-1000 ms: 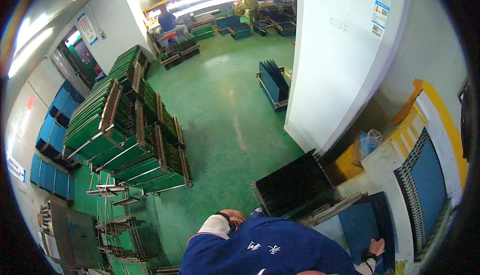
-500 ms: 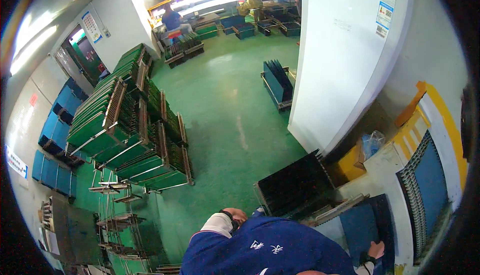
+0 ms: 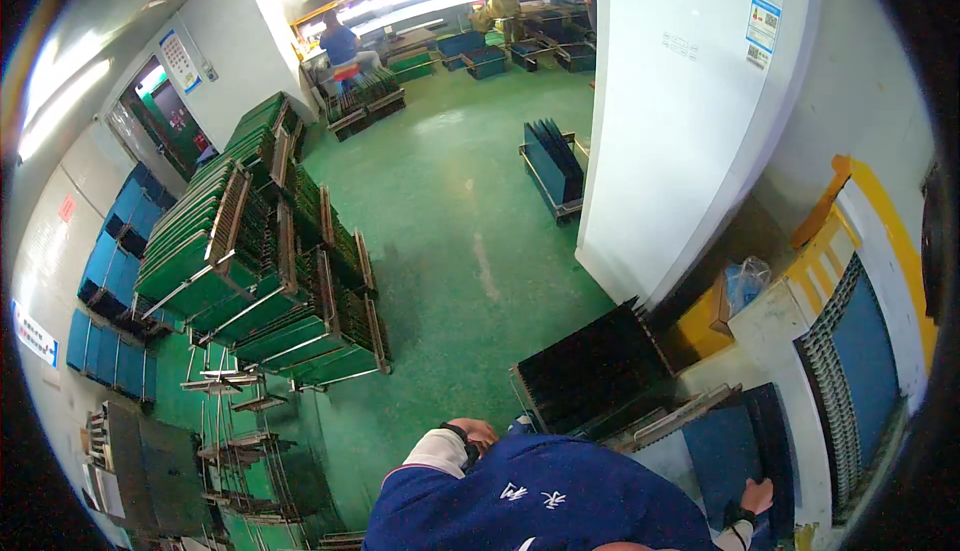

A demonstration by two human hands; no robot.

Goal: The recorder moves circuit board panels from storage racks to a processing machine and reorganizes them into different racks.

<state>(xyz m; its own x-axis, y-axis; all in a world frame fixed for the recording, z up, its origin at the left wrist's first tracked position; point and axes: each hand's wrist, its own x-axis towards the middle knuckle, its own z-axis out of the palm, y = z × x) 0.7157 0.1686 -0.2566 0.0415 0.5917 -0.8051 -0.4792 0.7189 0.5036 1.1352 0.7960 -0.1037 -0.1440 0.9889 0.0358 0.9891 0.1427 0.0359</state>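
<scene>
My right hand (image 3: 757, 497) is at the lower right, its fingers curled at the edge of a flat blue panel (image 3: 722, 456). Beside that panel runs a darker blue-black strip (image 3: 768, 431). In front of my body is my left hand (image 3: 480, 434), bent at the wrist below a dark band; its fingers are mostly hidden. Just right of it stands a metal rack filled with black sheets (image 3: 595, 366). A long metal rail (image 3: 685, 417) lies between this rack and the blue panel.
Stacked racks of green panels (image 3: 215, 221) stand at left, with bare metal racks (image 3: 240, 441) nearer. A tall white cabinet (image 3: 690, 121) rises at right. One rack of blue panels (image 3: 553, 166) stands on the green floor (image 3: 450, 251). Several people work at a lit bench behind.
The view has shifted very slightly. Both hands keep nearly the same places, the right one still at the blue panel's edge.
</scene>
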